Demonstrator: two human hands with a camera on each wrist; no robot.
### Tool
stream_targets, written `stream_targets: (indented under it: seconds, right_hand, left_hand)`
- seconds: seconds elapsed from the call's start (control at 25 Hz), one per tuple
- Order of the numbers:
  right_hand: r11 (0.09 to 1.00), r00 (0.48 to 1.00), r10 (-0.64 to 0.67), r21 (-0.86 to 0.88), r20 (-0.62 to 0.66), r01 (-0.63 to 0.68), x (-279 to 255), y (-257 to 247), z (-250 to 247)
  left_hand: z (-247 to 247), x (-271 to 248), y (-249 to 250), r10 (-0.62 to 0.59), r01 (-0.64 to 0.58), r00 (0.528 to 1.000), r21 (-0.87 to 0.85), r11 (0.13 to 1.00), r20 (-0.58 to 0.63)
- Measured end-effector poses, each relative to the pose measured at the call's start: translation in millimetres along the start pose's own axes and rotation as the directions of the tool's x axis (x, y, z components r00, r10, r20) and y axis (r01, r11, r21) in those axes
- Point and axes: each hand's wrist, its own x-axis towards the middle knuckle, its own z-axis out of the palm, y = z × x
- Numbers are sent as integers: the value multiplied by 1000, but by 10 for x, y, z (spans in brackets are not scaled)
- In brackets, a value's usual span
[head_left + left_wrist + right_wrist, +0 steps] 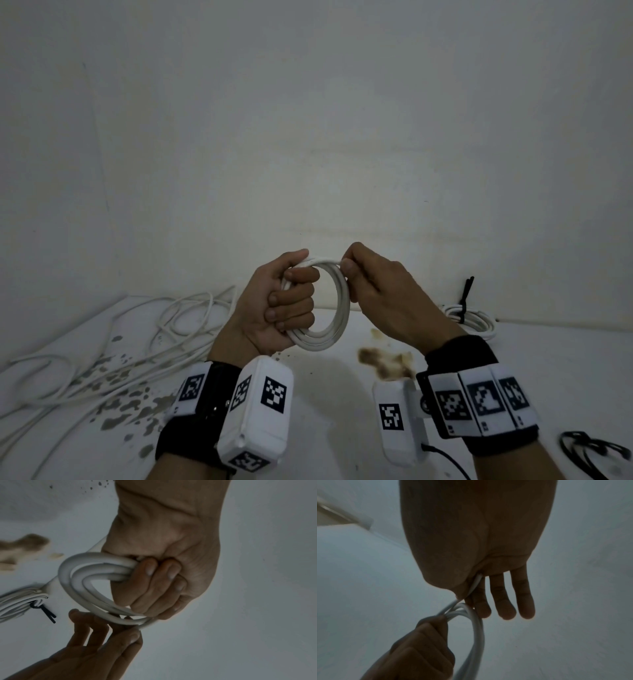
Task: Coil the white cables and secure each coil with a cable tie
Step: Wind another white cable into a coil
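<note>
My left hand (pixel 274 308) grips the white coil (pixel 337 308) in a fist, held up above the table (pixel 342 394). My right hand (pixel 376 284) pinches the cable end at the coil's top between thumb and forefinger.

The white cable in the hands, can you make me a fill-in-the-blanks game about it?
1. The left hand grips a white cable wound into a ____.
2. The right hand pinches the cable between its ____ and forefinger.
3. The finished coil by the wall is tied with a ____ cable tie.
4. Loose cables lie on the table to the person's ____.

Missing words: coil; thumb; black; left
</note>
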Motion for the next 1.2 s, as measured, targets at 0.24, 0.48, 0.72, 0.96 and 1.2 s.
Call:
stream_targets:
  seconds: [0.24, 0.48, 0.72, 0.96, 1.2]
  right_hand:
    - [931, 958, 185, 273, 221, -243, -41, -86, 69]
    - [824, 964, 265, 519, 4, -229, 21, -79, 258]
    - [895, 971, 231, 405, -59, -188, 27, 8, 259]
    - [876, 963, 257, 441, -78, -198, 11, -28, 225]
    - [941, 976, 167, 318, -142, -115, 27, -2, 240]
  left_hand:
    - [-51, 17, -4, 8, 3, 996, -125, 992, 86]
    - [141, 113, -43, 174, -157, 904, 74, 985, -391]
    - [150, 136, -70, 207, -103, 854, 234, 967, -477]
    - [233, 133, -85, 267, -67, 829, 387, 920, -491]
    - [265, 112, -77, 257, -75, 846, 374, 925, -468]
